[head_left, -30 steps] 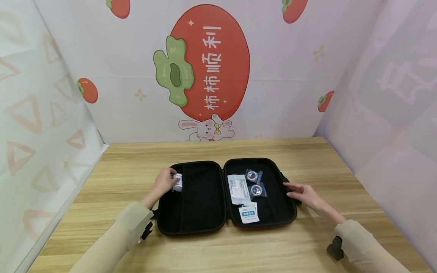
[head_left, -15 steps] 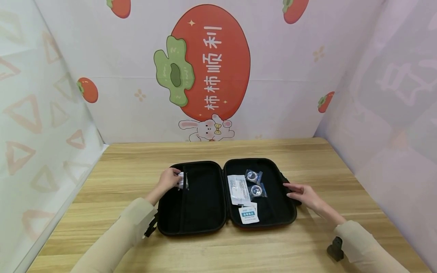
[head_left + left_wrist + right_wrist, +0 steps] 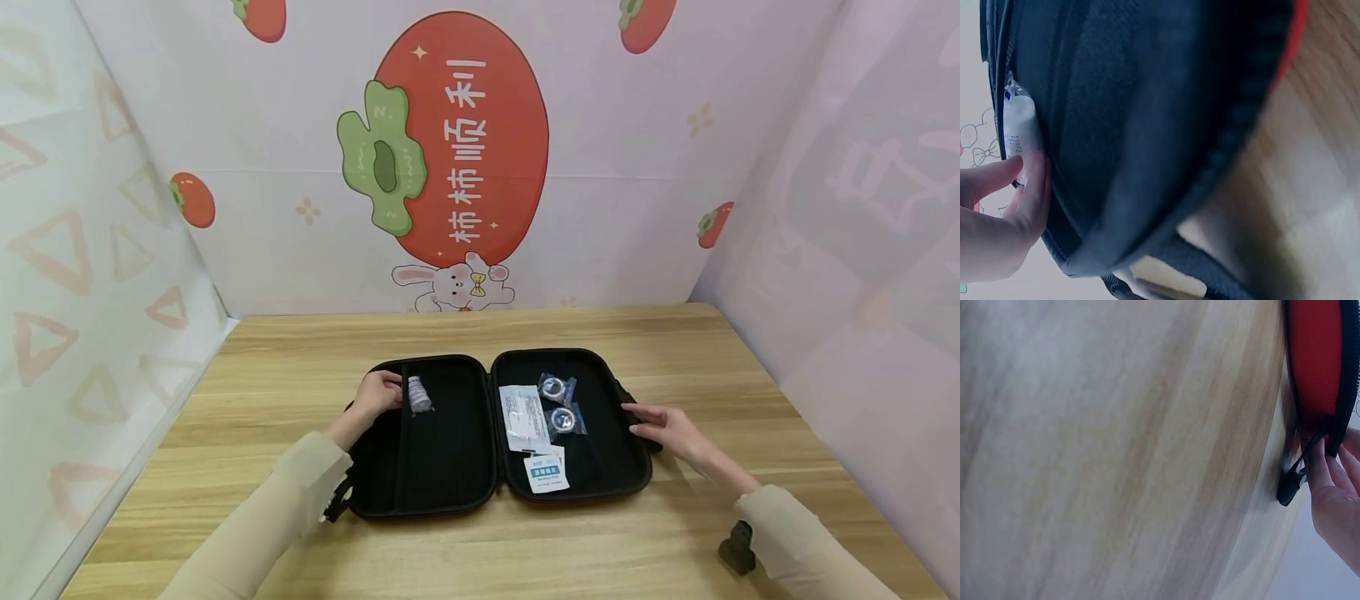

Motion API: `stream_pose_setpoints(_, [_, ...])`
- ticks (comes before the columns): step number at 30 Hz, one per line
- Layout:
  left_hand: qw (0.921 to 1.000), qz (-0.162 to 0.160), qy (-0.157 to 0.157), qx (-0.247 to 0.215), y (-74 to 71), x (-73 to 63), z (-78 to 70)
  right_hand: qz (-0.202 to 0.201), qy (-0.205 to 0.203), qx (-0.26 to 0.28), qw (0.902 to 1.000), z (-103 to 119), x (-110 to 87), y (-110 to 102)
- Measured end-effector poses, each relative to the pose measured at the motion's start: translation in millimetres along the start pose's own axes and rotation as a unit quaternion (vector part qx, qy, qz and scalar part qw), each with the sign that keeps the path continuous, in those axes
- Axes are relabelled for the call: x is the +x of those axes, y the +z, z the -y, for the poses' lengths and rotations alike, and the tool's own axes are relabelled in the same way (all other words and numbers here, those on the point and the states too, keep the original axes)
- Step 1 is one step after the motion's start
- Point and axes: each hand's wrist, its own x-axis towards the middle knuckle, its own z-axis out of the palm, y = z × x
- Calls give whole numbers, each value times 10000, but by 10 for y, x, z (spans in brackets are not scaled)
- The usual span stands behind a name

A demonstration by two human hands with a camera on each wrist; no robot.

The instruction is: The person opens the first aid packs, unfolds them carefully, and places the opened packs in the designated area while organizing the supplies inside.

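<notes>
A black-lined zip case (image 3: 453, 467) lies open on the table, and a dark strap (image 3: 403, 458) runs down its left half. A white bandage roll (image 3: 419, 394) in clear plastic shows just right of that strap, near the top. My left hand (image 3: 375, 396) reaches in from the left, its fingertips at the strap. In the left wrist view, thumb and fingers pinch the lower end of the printed bandage roll (image 3: 1021, 125). My right hand (image 3: 667, 427) holds the case's right rim. The right wrist view shows these fingers on the edge beside the red outer shell (image 3: 1315, 362).
Two small wrapped rolls (image 3: 563, 419), a long white packet (image 3: 524, 417) and an alcohol pad sachet (image 3: 547, 472) lie in the case's right half. A black strap end (image 3: 1289, 487) hangs by the right hand. A printed cloth (image 3: 600, 233) stands behind the wooden table (image 3: 480, 558).
The bandage roll has moved rightward from the left side of the strap to its right side, tilting a little. My left hand followed rightward. My right hand has stayed on the rim.
</notes>
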Motion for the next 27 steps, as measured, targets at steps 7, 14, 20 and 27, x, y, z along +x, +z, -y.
stream_pose_setpoints(7, [9986, 200, -348, -342, 17, -13, -36, -1, -537, -81, 9985, -32, -4, -7])
stream_pose_setpoints(14, [9948, 583, -465, -694, 21, 23, -34, -30, -166, -52, 9998, -24, 13, 9])
stream_pose_setpoints(20, [9853, 977, -545, -1288, 11, -14, -94, -8, -53, 33, 10000, -8, 3, 3])
stream_pose_setpoints(27, [9719, 1378, -651, -1794, -3, 36, -25, -5, -31, 8, 10000, -13, 6, 3])
